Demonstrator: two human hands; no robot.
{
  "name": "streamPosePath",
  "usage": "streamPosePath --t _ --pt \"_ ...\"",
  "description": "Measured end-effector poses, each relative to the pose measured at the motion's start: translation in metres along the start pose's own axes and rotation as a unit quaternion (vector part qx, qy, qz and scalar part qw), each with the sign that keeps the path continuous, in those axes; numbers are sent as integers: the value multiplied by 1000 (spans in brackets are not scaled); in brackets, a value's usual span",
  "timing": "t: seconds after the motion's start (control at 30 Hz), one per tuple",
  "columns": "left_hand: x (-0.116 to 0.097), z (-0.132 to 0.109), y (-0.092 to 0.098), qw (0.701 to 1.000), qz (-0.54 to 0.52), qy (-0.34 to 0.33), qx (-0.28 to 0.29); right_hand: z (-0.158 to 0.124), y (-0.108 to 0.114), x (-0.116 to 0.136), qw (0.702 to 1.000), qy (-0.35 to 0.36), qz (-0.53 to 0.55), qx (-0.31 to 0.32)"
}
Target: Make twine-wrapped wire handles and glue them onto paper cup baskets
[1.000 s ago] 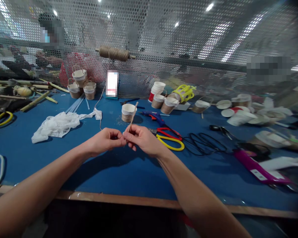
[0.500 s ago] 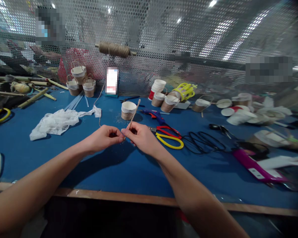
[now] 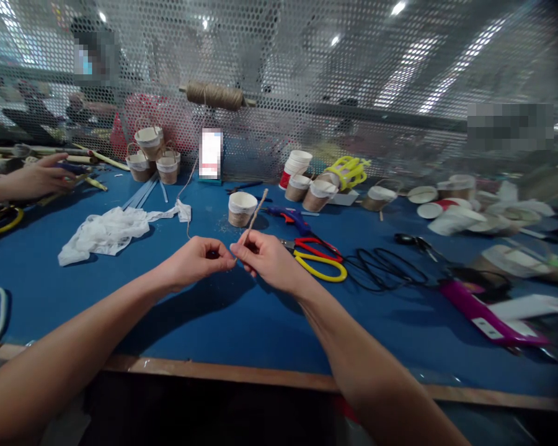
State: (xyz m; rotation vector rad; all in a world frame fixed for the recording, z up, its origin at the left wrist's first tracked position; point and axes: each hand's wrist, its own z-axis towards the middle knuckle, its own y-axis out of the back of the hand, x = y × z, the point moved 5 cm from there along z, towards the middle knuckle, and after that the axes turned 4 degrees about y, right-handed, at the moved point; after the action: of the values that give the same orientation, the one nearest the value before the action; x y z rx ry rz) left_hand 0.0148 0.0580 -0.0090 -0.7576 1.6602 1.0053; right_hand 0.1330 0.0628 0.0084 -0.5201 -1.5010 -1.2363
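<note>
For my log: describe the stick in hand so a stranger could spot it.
Mid blue table, left hand and right hand meet before a lone cup. The thin stick slants up from the right hand; other sticks lie flat at far left.

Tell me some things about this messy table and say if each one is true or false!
1. The left hand and the right hand both pinch a thin strand. True.
2. The scissors have green handles. False: one handle is yellow, the other red.
3. A spool of twine hangs on the mesh behind the table. True.
4. The table is red. False: its top is blue.
5. The white bag lies to the right of the hands. False: it lies to their left.
</note>
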Motion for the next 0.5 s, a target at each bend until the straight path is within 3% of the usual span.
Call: streamPosePath --t 0.27,0.5 --pt "-5 -1 1 999 29 -37 17 1 2 -2 998 -21 -60 -26" --pt "2 2 0 999 36 -31 -15 -1 0 1 992 22 -109 -53"
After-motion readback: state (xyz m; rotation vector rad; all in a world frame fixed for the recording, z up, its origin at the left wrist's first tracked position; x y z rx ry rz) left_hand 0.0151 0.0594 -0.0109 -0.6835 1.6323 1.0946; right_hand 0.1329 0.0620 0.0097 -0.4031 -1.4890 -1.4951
